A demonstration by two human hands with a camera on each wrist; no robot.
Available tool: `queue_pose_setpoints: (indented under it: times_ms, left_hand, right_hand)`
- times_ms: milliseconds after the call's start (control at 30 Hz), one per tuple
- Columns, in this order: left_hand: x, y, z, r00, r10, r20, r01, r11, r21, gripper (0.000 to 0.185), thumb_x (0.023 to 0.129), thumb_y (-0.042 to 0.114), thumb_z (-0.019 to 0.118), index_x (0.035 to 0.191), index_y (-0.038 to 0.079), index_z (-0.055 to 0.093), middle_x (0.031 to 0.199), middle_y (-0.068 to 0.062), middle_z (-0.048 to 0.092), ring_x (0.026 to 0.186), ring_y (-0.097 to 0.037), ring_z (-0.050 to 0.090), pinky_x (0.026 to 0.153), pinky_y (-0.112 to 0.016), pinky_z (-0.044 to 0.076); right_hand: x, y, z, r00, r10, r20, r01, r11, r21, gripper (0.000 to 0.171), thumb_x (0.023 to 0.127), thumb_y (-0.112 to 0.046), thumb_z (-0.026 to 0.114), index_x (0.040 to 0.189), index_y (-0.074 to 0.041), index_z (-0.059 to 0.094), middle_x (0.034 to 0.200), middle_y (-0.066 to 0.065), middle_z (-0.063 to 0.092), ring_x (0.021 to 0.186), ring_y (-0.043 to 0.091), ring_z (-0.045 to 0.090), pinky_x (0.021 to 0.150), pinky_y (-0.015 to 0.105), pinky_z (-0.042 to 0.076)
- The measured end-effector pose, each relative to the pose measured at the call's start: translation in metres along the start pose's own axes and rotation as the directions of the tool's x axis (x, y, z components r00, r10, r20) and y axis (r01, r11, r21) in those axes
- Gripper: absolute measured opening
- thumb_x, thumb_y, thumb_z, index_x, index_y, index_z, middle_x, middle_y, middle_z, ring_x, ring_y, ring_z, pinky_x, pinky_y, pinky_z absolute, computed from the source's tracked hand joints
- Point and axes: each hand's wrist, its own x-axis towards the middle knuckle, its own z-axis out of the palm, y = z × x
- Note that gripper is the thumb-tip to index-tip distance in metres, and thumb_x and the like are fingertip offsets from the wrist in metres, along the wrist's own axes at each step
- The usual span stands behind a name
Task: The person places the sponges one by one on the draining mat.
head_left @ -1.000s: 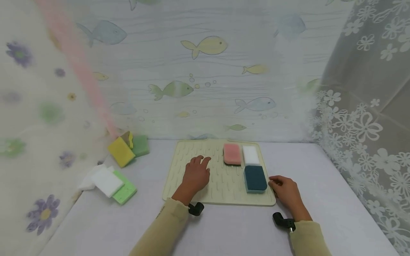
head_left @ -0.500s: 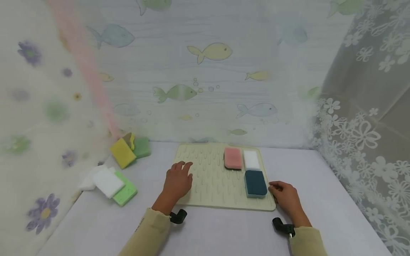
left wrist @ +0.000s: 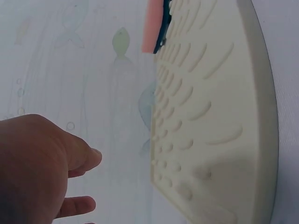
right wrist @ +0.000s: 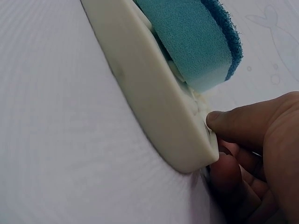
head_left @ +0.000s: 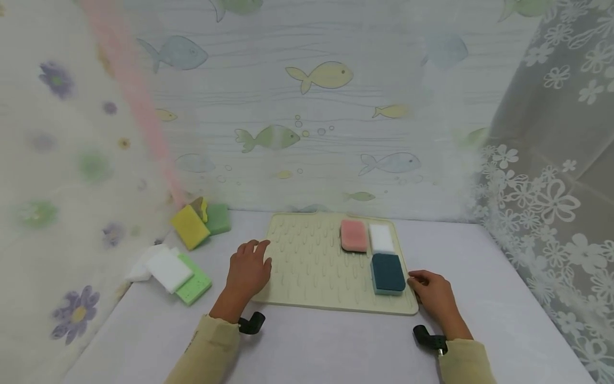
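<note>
Gripping with the right hand (head_left: pixel 433 293), between thumb and finger, the right edge of the cream rectangular ridged mat (head_left: pixel 307 266), lying flat on the white worktop (head_left: pixel 336 346). Holding nothing in the left hand (head_left: pixel 247 272), fingers relaxed, near the mat's left edge. Seeing also 3 rectangular pieces on its right part: pink sponge (head_left: pixel 353 235), white sponge (head_left: pixel 381 238), dark blue sponge (head_left: pixel 388 272).

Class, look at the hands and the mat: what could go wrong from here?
1. The right hand pinches the mat near the blue sponge; lifting that edge might make the sponge slide.
2. The left hand holds nothing, so a one-sided tug could twist the mat.
3. Left of the mat, a white sponge overlaps a light green sponge; a bump might shift both.
</note>
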Motion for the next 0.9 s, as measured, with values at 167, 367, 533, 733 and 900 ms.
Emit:
queue_pose_setpoints:
  times_ms: [167, 367, 533, 733, 900]
  left_hand:
    - [-0.005, -0.010, -0.009, 1.000, -0.030, 0.008, 0.030, 0.999, 0.023, 0.044, 0.096, 0.025, 0.056, 0.138, 0.012, 0.049, 0.136, -0.019, 0.051, 0.127, -0.043, 0.046, 0.096, -0.059, 0.042]
    - [-0.009, -0.021, -0.016, 0.999, -0.043, -0.026, 0.044, 0.998, 0.050, 0.044, 0.095, 0.024, 0.057, 0.136, 0.010, 0.049, 0.134, -0.021, 0.052, 0.124, -0.044, 0.047, 0.092, -0.060, 0.044]
    - [-0.011, -0.034, -0.019, 0.997, -0.046, -0.062, 0.050, 0.996, 0.068, 0.044, 0.094, 0.023, 0.059, 0.135, 0.009, 0.050, 0.132, -0.023, 0.053, 0.122, -0.046, 0.049, 0.089, -0.061, 0.045]
    - [-0.013, -0.052, -0.023, 0.994, -0.079, -0.081, 0.086, 0.993, 0.084, 0.044, 0.093, 0.023, 0.058, 0.134, 0.007, 0.050, 0.131, -0.024, 0.053, 0.120, -0.047, 0.048, 0.087, -0.062, 0.045]
    - [-0.018, -0.068, -0.028, 0.987, -0.148, -0.060, 0.151, 0.987, 0.055, 0.046, 0.094, 0.023, 0.055, 0.135, 0.005, 0.047, 0.133, -0.027, 0.048, 0.122, -0.050, 0.043, 0.088, -0.065, 0.041]
  right_hand:
    - [0.000, -0.001, 0.001, 1.000, -0.002, -0.002, 0.002, 1.000, -0.010, 0.036, 0.095, -0.026, 0.060, 0.122, -0.002, 0.065, 0.101, 0.013, 0.069, 0.082, 0.019, 0.060, 0.063, 0.026, 0.046]
    - [0.000, 0.001, 0.001, 1.000, 0.005, -0.009, -0.005, 1.000, -0.029, 0.037, 0.095, -0.028, 0.060, 0.122, -0.002, 0.065, 0.104, 0.014, 0.069, 0.086, 0.021, 0.061, 0.065, 0.027, 0.045]
    - [0.000, 0.002, 0.001, 1.000, 0.002, -0.003, -0.002, 1.000, -0.031, 0.038, 0.095, -0.029, 0.060, 0.123, -0.003, 0.065, 0.106, 0.015, 0.069, 0.088, 0.021, 0.061, 0.066, 0.027, 0.045]
    - [-0.003, -0.001, -0.001, 1.000, 0.002, 0.008, -0.002, 1.000, -0.014, 0.039, 0.095, -0.028, 0.060, 0.124, -0.001, 0.063, 0.106, 0.016, 0.069, 0.088, 0.021, 0.062, 0.065, 0.027, 0.046]
    - [-0.003, -0.002, -0.003, 1.000, 0.002, 0.020, -0.002, 1.000, 0.002, 0.041, 0.096, -0.029, 0.059, 0.125, 0.000, 0.062, 0.107, 0.017, 0.068, 0.087, 0.021, 0.062, 0.064, 0.026, 0.047]
